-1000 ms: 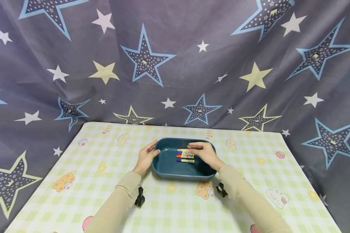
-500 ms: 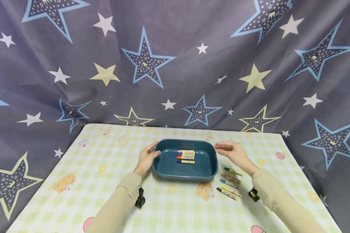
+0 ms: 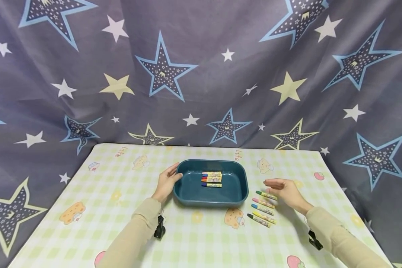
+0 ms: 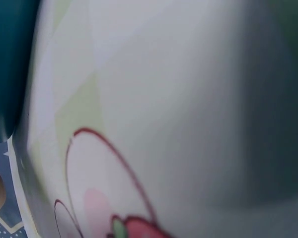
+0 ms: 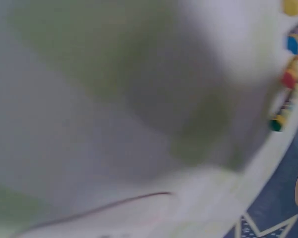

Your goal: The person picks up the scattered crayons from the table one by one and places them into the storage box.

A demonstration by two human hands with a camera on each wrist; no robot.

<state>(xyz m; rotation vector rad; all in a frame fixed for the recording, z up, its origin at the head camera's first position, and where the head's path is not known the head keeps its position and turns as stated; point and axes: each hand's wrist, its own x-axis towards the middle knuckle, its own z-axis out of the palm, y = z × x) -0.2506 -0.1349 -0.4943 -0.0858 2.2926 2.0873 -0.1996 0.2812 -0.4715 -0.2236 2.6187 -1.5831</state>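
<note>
My left hand [image 3: 167, 183] grips the left rim of a dark teal tray [image 3: 194, 194], thumb over the edge and fingers along the outside. Inside the tray lie several crayons in a small row, a dark blue crayon [image 3: 211, 185] nearest me. To the tray's right, my right hand [image 3: 289, 193] hovers with relaxed fingers by the tip-left end of a green crayon [image 3: 266, 195], holding nothing visible. Below that one are a pink crayon [image 3: 263, 203], a blue crayon [image 3: 262, 209], a yellow crayon [image 3: 264, 217] and a black crayon [image 3: 258, 220]. The right wrist view catches the green crayon [image 5: 283, 116] at its edge.
A green-checked tablecloth [image 3: 120, 230] with printed cartoons covers the table. Behind it and at both sides hangs a grey curtain [image 3: 201, 85] with stars. Each sleeve carries a black wrist camera, such as the left one [image 3: 159, 227].
My right hand has come out of the tray, passed its right rim and moved right and toward me to the crayons on the cloth. My left hand stays on the tray.
</note>
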